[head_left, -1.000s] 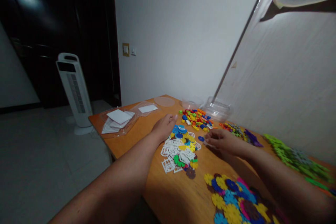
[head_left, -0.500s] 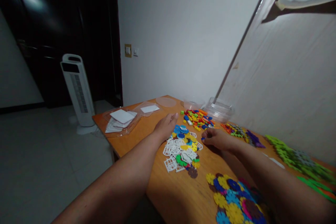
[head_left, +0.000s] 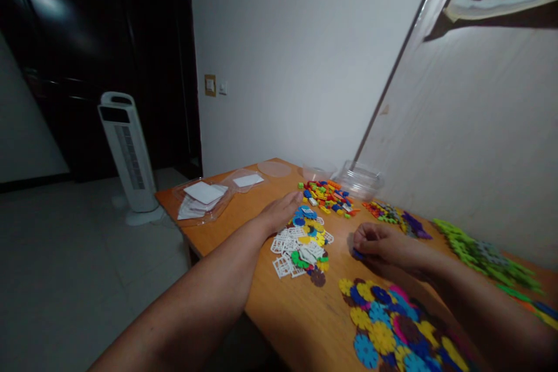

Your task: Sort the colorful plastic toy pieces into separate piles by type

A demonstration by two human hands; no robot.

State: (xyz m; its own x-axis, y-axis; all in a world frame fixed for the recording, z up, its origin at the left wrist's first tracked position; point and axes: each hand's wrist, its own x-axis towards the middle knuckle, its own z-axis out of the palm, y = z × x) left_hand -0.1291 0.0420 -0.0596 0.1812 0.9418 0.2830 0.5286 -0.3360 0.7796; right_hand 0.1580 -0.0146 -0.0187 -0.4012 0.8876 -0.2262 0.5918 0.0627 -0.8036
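My left hand [head_left: 283, 211] lies at the far left side of a mixed pile, its fingers stretched out and nothing seen in it. That pile holds white lattice window pieces [head_left: 285, 241] and coloured notched discs [head_left: 300, 258]. To the right of it, my right hand [head_left: 375, 242] is closed in a pinch low over the wooden table. A small dark blue piece [head_left: 357, 254] shows under its fingertips, probably a notched disc, mostly hidden by the fingers. Nearer to me spreads a larger heap of yellow, blue, brown and pink notched discs [head_left: 383, 334].
Small bricks [head_left: 329, 196] lie at the back, before clear plastic tubs [head_left: 360, 177]. Along the wall are more coloured pieces [head_left: 396, 215] and green ones [head_left: 483, 253]. Plastic lids with white cards [head_left: 204, 193] sit at the table's left end. A tower fan [head_left: 128, 154] stands beyond.
My right hand has moved right and nearer to me, away from the mixed pile, with the blue piece in its fingertips. My left hand has shifted slightly; the view has turned a little.
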